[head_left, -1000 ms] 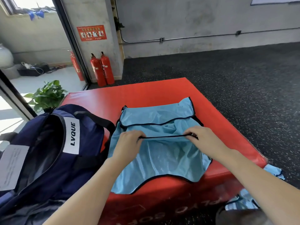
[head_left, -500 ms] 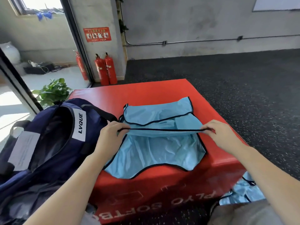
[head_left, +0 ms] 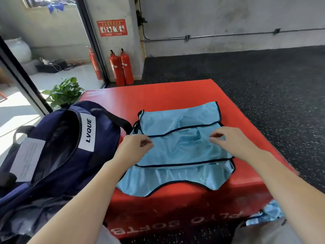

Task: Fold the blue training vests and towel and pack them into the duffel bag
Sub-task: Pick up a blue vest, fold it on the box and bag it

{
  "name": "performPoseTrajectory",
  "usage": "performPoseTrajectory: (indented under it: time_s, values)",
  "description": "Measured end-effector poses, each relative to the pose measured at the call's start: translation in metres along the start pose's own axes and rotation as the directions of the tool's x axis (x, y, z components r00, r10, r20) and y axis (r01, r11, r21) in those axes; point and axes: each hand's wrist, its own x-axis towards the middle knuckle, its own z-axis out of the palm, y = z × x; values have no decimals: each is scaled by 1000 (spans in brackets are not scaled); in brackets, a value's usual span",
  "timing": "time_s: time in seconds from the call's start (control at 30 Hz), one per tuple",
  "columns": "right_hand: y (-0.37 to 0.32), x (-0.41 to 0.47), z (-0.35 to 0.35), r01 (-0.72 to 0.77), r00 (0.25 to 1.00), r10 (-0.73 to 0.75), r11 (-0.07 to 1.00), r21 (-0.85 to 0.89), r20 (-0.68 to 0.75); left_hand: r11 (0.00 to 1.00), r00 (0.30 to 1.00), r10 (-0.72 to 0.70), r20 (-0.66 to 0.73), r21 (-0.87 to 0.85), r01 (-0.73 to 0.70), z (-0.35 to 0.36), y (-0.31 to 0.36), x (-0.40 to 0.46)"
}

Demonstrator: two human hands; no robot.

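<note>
- I am looking down at a red foam plyo box (head_left: 175,95) that stands on dark speckled gym flooring, with both my bare forearms reaching forward over it.
- A light blue training vest (head_left: 179,150) with black trim lies flat on the box top, directly in front of me and between my hands. Its near hem drapes a little over the box's front edge.
- The vest is partly folded: a far flap is turned toward me, and a second black-trimmed edge runs straight across the cloth nearer to me.
- The vest's long axis runs left to right across my view, so both folded edges lie crosswise to my arms.
- My left hand (head_left: 134,147) hovers at the vest's left edge, fingers loosely curled with the tips drawn close together, holding nothing that I can see.
- My right hand (head_left: 228,140) sits over the vest's right half, fingers likewise loosely bent and gripping nothing. I cannot tell whether its fingertips touch the cloth.
- Both hands are about equally near the vest, one at each end, so I judge the next fold is a two-handed job: either lifting the near hem away from me or bringing one end across to the other.
- An open navy duffel bag (head_left: 58,148), with a white "LVQUE" label, stands just left of the box, touching or nearly touching the vest's left edge. My left hand is the nearer one to it.
- More light blue fabric (head_left: 269,214) lies on the floor at the box's near right corner, beside my right arm.
</note>
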Motion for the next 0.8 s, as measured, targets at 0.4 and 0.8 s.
performPoseTrajectory:
  time_s: [0.4, 0.8]
  values:
    - [-53, 85, 78, 223, 974, -223, 975, 2, 40, 943, 987, 161, -26, 298, -146, 48, -5, 66]
    - [-66, 100, 101, 224, 972, -222, 974, -24, 78, 907, 979, 201, -19, 382, -178, 48, -3, 79]
